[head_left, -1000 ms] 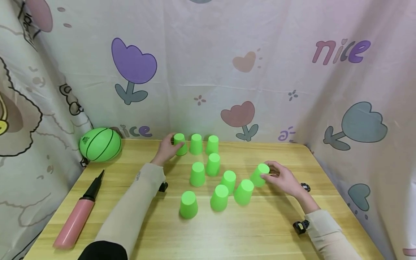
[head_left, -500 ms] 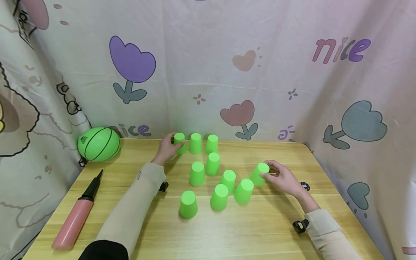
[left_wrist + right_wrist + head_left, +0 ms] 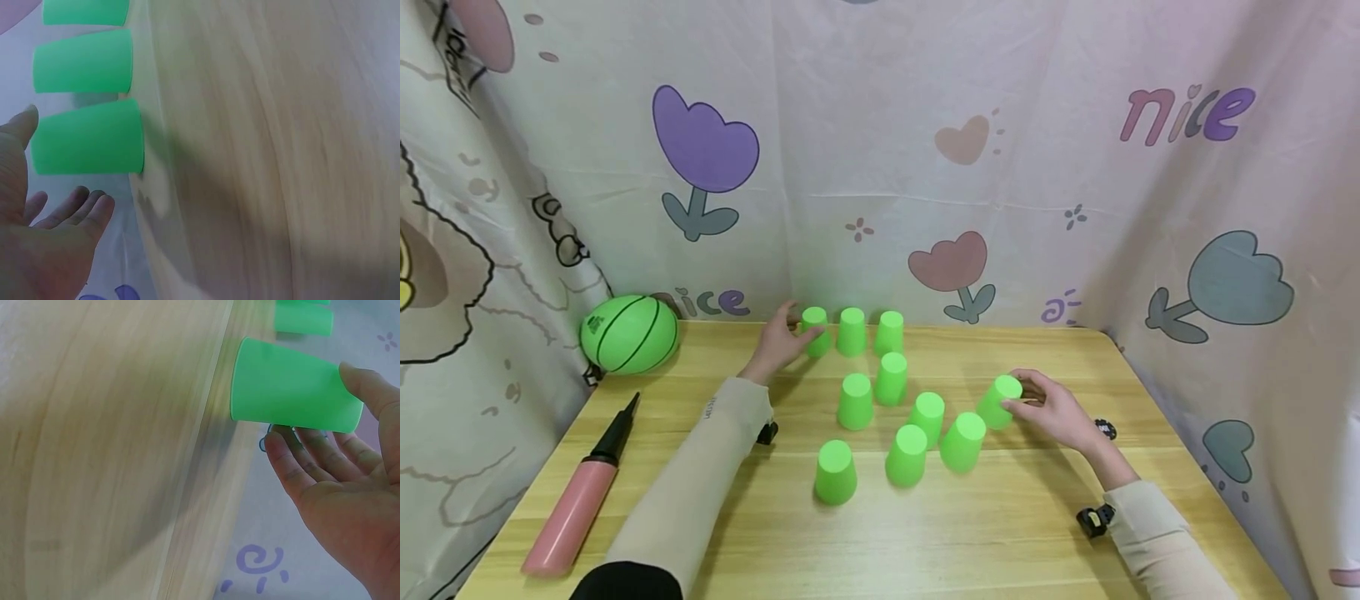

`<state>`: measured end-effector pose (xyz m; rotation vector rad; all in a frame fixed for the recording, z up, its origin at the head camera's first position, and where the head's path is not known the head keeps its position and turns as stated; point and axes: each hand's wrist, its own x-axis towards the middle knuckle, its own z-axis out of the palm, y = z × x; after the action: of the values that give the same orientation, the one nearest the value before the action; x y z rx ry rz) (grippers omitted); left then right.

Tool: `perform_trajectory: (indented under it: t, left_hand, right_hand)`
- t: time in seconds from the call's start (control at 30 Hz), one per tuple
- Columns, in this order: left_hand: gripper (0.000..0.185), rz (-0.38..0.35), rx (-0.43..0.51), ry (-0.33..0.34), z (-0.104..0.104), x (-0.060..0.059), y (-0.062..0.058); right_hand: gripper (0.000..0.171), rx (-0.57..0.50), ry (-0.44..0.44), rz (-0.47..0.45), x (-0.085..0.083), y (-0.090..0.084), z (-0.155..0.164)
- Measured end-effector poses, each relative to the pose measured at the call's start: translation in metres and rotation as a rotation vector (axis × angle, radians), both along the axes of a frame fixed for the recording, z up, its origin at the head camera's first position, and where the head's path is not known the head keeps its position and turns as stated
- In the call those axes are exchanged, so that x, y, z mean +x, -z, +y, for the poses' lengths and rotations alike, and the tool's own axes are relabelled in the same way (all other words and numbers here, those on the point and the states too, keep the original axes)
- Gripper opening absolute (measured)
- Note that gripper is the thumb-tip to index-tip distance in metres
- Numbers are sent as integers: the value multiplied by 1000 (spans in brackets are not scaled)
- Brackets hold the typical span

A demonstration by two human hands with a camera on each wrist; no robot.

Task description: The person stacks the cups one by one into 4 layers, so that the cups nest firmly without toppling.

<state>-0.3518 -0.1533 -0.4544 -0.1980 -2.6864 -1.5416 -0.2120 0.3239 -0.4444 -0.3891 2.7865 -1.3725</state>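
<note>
Several green plastic cups stand upside down on the wooden table (image 3: pixel 1045 542). At the back left, my left hand (image 3: pixel 777 346) is beside the end cup (image 3: pixel 817 335) of a row of three; in the left wrist view its fingers are spread and off the cup (image 3: pixel 87 139), with the thumb close to it. My right hand (image 3: pixel 1060 419) grips another cup (image 3: pixel 996 407) at the right of the group. The right wrist view shows the thumb on that cup's (image 3: pixel 294 387) base end and the fingers along its far side.
A green ball (image 3: pixel 631 335) sits at the back left corner. A pink hand pump (image 3: pixel 572 512) with a black nozzle lies along the left edge. A small black disc (image 3: pixel 1105 430) is behind my right wrist. A patterned curtain (image 3: pixel 850 150) hangs behind the table.
My left hand has eased off the back left cup, moving slightly left with the fingers opening. The right hand and the cup it holds stay in place.
</note>
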Motion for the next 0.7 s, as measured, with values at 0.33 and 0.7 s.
perform_trajectory:
  t: [0.33,0.7]
  left_hand:
    - [87,53,8,15,-18,20,-16]
    - [68,121,57,162,-12,72,-33]
  right_hand:
    - [56,36,19,4,-2,-3,-2]
    - [61,16,28,17,-32,-19,-26]
